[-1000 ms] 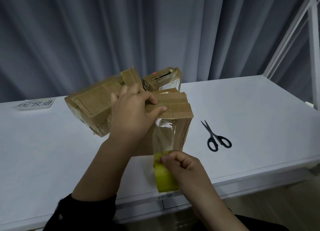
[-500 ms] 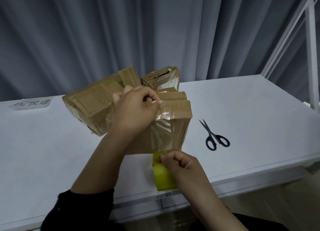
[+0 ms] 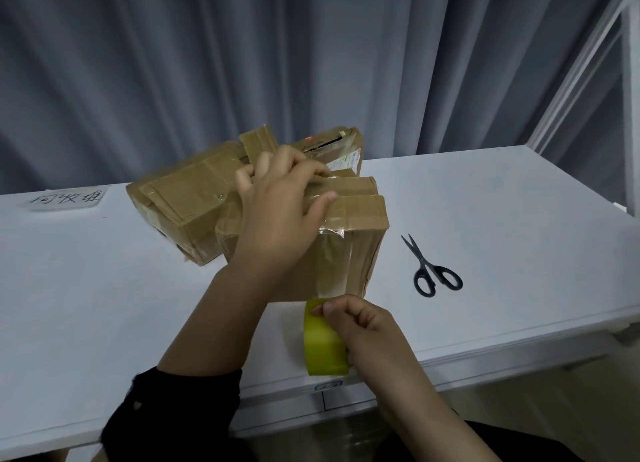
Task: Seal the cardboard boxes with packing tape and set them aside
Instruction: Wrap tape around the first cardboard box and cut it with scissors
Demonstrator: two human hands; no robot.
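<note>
Front box (image 3: pixel 349 253): centre of the frame, upright on the white table (image 3: pixel 519 219); a clear tape strip (image 3: pixel 332 260) runs down its near face to the roll.
Tape roll (image 3: pixel 323 344): one, yellow-green, lower centre, just below the box at the table's near edge.
Right hand (image 3: pixel 360 326): I see its thumb and fingers curled round the roll, gripping it.
Left hand (image 3: pixel 277 212): laid over the box top, thumb out along the edge, pressing; it blocks my view of part of the top.
Boxes: I count three, the left box (image 3: pixel 187 202) and rear box (image 3: pixel 332 150) crowding the front one.
Scissors (image 3: pixel 433 271): one black pair, right of the boxes, apart.
Paper label (image 3: pixel 65 198): one, handwritten, at the left.
Backdrop: grey curtain (image 3: pixel 242 63); white frame (image 3: pixel 588 63) at upper right.
</note>
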